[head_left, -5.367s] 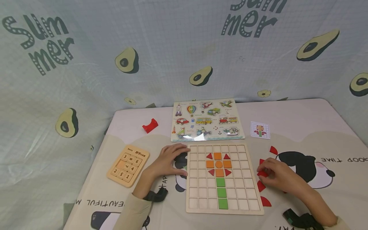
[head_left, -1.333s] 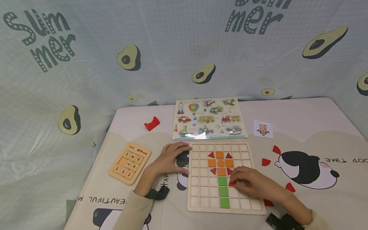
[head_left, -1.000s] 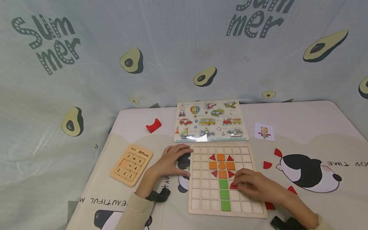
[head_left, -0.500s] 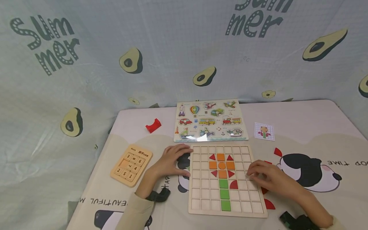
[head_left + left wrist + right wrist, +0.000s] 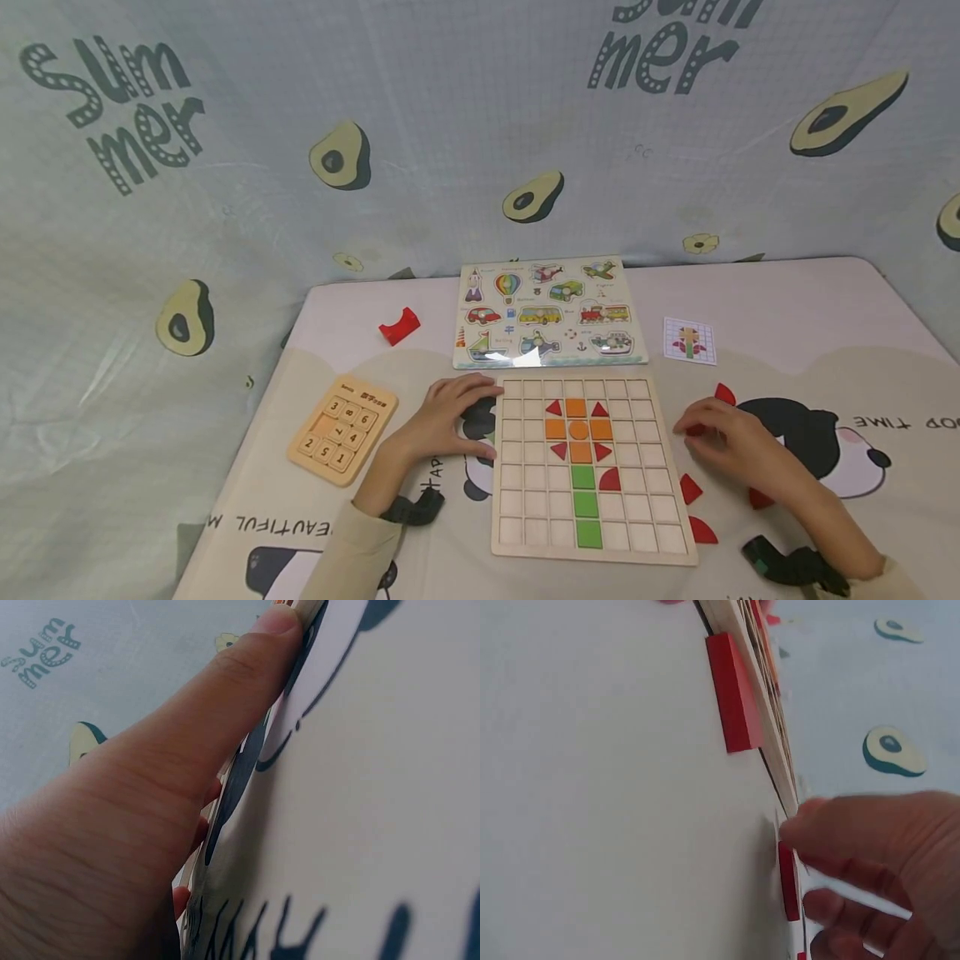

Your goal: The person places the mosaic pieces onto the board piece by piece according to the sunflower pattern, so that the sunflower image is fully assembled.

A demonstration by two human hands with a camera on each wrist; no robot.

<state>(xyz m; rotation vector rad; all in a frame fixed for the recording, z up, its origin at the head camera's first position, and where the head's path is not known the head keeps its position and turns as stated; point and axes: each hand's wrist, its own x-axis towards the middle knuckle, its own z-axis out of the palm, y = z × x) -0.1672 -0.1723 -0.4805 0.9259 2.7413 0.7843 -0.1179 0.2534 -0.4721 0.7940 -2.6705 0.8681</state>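
A wooden grid board point(image 5: 525, 500) lies on the table with an orange and red flower, a green stem point(image 5: 585, 504) and a red quarter-round piece point(image 5: 610, 480) beside the stem. My left hand point(image 5: 450, 421) rests open on the table, its fingers against the board's left edge; the left wrist view shows the thumb point(image 5: 187, 772) lying straight. Right of the board, my right hand point(image 5: 720, 433) pinches a loose red piece point(image 5: 695, 431) that lies on the table. In the right wrist view its fingertips point(image 5: 832, 825) close on this red piece point(image 5: 787, 881).
Loose red pieces point(image 5: 724, 393), point(image 5: 690, 488), point(image 5: 701, 530) lie right of the board; one red piece point(image 5: 731, 690) sits against the board's edge point(image 5: 772, 750). A pattern card point(image 5: 689, 341), vehicle puzzle point(image 5: 547, 312), red arch block point(image 5: 398, 326) and number puzzle point(image 5: 342, 427) lie around.
My right hand set the red quarter-round piece into the cell right of the stem, let go, then moved right off the board onto another loose red piece. The left hand stayed put.
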